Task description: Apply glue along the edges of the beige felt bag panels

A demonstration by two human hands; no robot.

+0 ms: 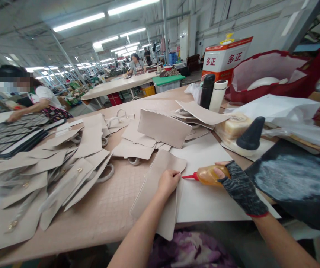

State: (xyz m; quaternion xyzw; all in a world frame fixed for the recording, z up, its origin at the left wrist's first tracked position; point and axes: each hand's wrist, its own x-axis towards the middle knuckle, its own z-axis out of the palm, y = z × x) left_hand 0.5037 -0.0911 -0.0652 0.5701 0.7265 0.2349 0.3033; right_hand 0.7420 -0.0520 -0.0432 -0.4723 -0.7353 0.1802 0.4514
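Note:
My bare left hand [169, 182] pinches the right edge of a beige leather-like panel [151, 190], which lies over the table's front part. In a dark grey fingerless glove, my right hand [239, 186] is wrapped round a squeeze bottle [211, 175] of amber liquid. The bottle is tilted on its side, and its red nozzle [190, 176] points left at the panel's edge, close beside my left fingertips. Beneath the bottle lies a white sheet [201, 204].
Beige panels [89, 137] with handles cover the left and centre back. A black cone [250, 134], a black flask [207, 91], a white flask [218, 96] and a red bag [271, 70] stand right. A person [42, 96] works at far left.

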